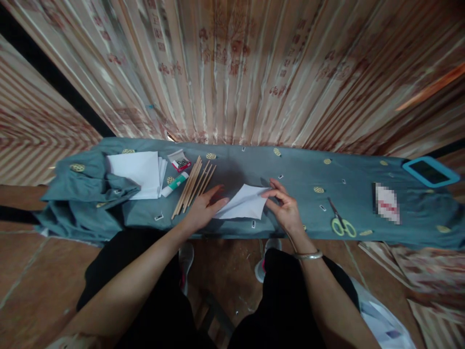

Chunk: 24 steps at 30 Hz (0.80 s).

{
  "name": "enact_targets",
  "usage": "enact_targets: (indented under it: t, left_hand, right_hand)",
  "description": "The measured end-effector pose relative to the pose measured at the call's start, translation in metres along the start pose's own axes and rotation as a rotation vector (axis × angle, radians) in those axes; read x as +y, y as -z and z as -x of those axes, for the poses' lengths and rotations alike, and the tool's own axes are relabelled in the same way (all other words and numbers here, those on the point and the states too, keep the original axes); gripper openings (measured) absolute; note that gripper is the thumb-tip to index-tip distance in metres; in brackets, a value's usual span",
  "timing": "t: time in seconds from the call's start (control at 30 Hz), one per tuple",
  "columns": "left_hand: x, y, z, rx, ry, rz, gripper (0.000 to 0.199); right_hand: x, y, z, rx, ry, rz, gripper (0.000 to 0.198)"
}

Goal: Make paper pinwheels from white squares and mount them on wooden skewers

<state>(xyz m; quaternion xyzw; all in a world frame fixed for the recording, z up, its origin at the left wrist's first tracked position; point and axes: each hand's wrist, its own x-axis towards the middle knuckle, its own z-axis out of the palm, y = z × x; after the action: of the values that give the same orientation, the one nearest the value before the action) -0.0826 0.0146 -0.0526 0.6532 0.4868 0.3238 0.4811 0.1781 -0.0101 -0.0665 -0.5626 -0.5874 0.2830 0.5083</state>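
A creased sheet of white paper point(244, 203) sits between my hands near the table's front edge, with a fold line running across it. My right hand point(285, 206) pinches the sheet's right edge between thumb and fingers. At the sheet's left end is my left hand point(204, 209), its fingers apart and its thumb touching the paper. Just beyond that hand lie several thin wooden sticks point(189, 189). Left of them are a glue stick point(176, 184) with a green label and an open small box point(179, 161) holding small dark pieces.
A stack of white paper point(136, 169) lies at the left, partly under bunched cloth point(90, 189). Scissors point(341, 223) with light green handles rest to the right. Farther right are a blurred-out packet point(387, 203) and a blue-framed tablet point(430, 172). A pleated curtain point(232, 72) hangs behind the table.
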Motion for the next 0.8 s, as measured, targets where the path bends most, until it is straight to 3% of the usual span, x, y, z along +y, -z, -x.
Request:
enact_targets:
  t: [0.13,0.23,0.4,0.5,0.63,0.7,0.8]
  left_hand:
    - [0.015,-0.007,-0.002,-0.099,0.181,0.338,0.076]
    - [0.024,-0.014,-0.002,-0.145,0.278,0.477,0.067]
    - [0.023,-0.02,-0.005,-0.059,0.334,0.362,0.047]
    - [0.017,-0.019,-0.008,0.028,0.3,0.289,0.044]
    - [0.011,-0.012,-0.012,0.127,0.242,0.263,0.046]
    - [0.009,-0.007,-0.014,0.161,0.209,0.249,0.046]
    - [0.005,0.0,-0.019,0.207,0.156,0.253,0.043]
  right_hand:
    - [0.001,0.004,-0.005,0.064,-0.018,-0.045,0.015]
    - [0.001,0.006,-0.005,0.067,-0.015,-0.029,0.017]
    - [-0.004,0.014,-0.001,0.001,0.043,0.083,0.027]
    - [-0.006,0.04,-0.002,0.044,0.034,0.276,0.041]
    - [0.002,0.101,0.001,0.228,-0.21,0.836,0.045]
    - [0.011,0.13,0.007,0.188,-0.37,1.091,0.044]
    - [0.023,0.159,0.017,0.068,-0.568,1.27,0.045]
